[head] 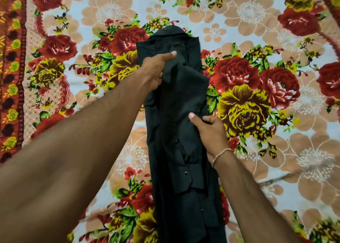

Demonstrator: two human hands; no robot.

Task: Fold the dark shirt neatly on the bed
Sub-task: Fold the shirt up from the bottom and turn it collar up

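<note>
**Both hands take hold of dark shirt on floral bed**

A person's left hand [154,71] closes its grip on a fold of the dark shirt [176,132] near the collar [173,32] at the far end, thumb on top and fingers curled under the bunched cloth. The right hand [211,130] grips the shirt's right edge around the middle, thumb pressed on the fabric and fingers tucked round the edge. The shirt lies in a long narrow strip down the centre of the bed [276,160], collar far and hem near, its sides already turned inward; a cuff [185,176] with a small button lies on top toward the near end. A thin thread bracelet [221,153] circles the right wrist. The bed is covered with a sheet printed with red, yellow and tan flowers, and a darker patterned border [12,68] runs along its left side.
</note>
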